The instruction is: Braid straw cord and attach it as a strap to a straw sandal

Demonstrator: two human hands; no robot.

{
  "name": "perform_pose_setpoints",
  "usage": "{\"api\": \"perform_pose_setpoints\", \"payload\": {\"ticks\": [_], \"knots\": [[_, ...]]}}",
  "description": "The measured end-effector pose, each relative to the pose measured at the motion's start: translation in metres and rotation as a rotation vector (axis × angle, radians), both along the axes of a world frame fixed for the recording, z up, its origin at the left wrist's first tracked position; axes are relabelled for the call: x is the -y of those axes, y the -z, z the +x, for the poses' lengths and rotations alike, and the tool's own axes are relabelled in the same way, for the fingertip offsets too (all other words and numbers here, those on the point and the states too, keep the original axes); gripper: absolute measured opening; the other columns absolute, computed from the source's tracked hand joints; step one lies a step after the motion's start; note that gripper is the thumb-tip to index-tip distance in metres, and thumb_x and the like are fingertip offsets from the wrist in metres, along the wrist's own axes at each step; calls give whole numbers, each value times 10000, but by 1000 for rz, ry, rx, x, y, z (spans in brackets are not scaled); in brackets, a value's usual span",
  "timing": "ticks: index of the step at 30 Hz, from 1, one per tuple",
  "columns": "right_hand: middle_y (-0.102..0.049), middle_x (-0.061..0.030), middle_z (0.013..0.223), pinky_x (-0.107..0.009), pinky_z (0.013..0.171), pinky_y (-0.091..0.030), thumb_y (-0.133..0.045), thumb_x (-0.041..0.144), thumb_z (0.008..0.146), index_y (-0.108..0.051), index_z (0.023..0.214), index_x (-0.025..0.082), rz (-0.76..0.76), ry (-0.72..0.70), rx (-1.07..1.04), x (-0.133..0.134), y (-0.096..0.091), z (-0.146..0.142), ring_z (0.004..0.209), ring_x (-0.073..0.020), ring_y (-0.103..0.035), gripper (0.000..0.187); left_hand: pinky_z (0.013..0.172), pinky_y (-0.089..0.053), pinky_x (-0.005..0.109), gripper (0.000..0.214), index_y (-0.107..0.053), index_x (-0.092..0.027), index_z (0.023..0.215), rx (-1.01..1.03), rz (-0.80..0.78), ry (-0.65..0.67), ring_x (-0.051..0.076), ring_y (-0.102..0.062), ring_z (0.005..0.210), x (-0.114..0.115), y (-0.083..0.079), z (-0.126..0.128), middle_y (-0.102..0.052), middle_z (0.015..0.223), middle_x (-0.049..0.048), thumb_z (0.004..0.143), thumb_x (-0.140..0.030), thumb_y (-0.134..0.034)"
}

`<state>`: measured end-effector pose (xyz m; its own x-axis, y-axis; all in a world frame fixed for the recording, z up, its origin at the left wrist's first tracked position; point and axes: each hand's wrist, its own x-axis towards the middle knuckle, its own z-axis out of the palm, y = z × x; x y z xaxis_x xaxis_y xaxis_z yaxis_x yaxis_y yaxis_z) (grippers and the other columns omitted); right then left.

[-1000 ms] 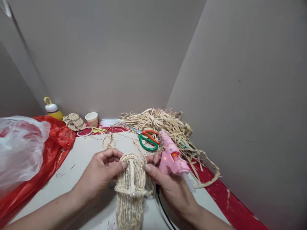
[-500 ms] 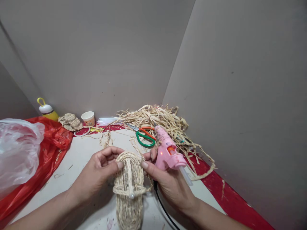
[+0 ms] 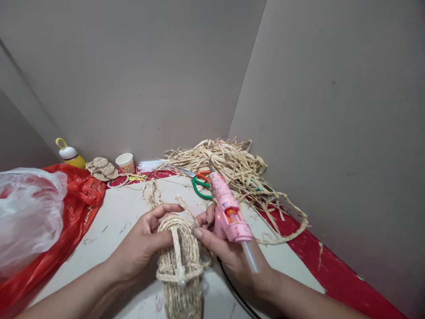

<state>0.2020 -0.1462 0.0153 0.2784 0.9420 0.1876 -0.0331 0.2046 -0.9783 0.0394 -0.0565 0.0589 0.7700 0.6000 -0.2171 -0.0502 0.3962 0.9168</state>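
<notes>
A woven straw sandal (image 3: 182, 297) with a braided cross strap and a small pearl-like bead stands between my hands, its rounded end away from me. My left hand (image 3: 142, 241) grips the left side of that end, thumb tucked beside the centre strap. At the opposite edge, my right hand (image 3: 229, 252) presses a thumb to the sandal and pinches a loose braided cord (image 3: 186, 208). The same hand also carries a pink glue gun (image 3: 229, 208), nozzle pointing away, a clear glue stick jutting from its back. A small orange light glows on the gun.
Green and orange-handled scissors (image 3: 199, 188) lie before a heap of dry straw (image 3: 219, 159). Further left are clear glue sticks (image 3: 151, 165), a paper cup (image 3: 125, 164), a woven piece (image 3: 101, 169), a yellow bottle (image 3: 71, 154) and plastic bags (image 3: 31, 217). Walls rise behind and right.
My left thumb has slid inward under the centre strap area, and its index finger reaches toward the cord. The glue gun has tilted more upright in my right hand. The view has shifted slightly.
</notes>
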Motion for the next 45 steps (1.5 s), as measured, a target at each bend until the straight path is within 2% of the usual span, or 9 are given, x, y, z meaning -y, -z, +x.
{"api": "perform_pose_setpoints", "payload": {"ticks": [6,14,24,28,34,40,45], "knots": [[-531,25,800,-266,651,-405,-680,337,798,-514,874,216,4,-70,-120,1,-4,1,701,-118,-479,220,631,-492,216,357,-555,-199,1060,70,-84,39,104,-602,671,3,-3,0,-648,854,18,740,-135,-699],[-557,20,761,-279,638,-413,-711,345,758,-514,858,208,-53,-102,-213,2,-12,0,663,-125,-508,260,654,-492,217,311,-562,-197,1029,97,-101,80,109,-601,687,2,-2,0,-635,847,22,752,-122,-682],[-567,42,709,-257,595,-412,-764,341,686,-490,807,211,-49,-146,-367,0,-23,-5,597,-104,-520,326,663,-495,240,309,-565,-191,1018,147,-151,95,128,-613,704,2,0,0,-625,841,21,743,-115,-682],[-566,41,729,-253,587,-415,-772,342,674,-485,805,208,-55,-107,-352,-1,-23,-5,594,-100,-513,342,652,-499,241,329,-573,-194,1042,131,-159,80,128,-618,689,1,-1,0,-646,848,31,741,-127,-688],[-557,45,783,-241,598,-422,-757,281,706,-487,830,216,-11,-36,-412,-5,-12,-1,614,-91,-516,304,695,-507,265,437,-584,-203,1099,118,-120,49,159,-645,747,-2,-4,-1,-678,903,48,693,-156,-739],[-559,33,790,-263,624,-439,-768,291,683,-496,835,213,-28,51,-378,-10,-9,2,629,-108,-529,320,626,-451,227,272,-664,-150,965,10,20,39,128,-603,644,-11,1,2,-685,796,52,710,-214,-734],[-548,38,770,-265,637,-418,-740,326,716,-513,849,207,4,83,-242,-14,-4,7,662,-115,-514,289,575,-389,187,192,-690,-148,829,-116,71,-71,77,-531,559,-32,1,-4,-652,662,-2,691,-261,-760]]}}
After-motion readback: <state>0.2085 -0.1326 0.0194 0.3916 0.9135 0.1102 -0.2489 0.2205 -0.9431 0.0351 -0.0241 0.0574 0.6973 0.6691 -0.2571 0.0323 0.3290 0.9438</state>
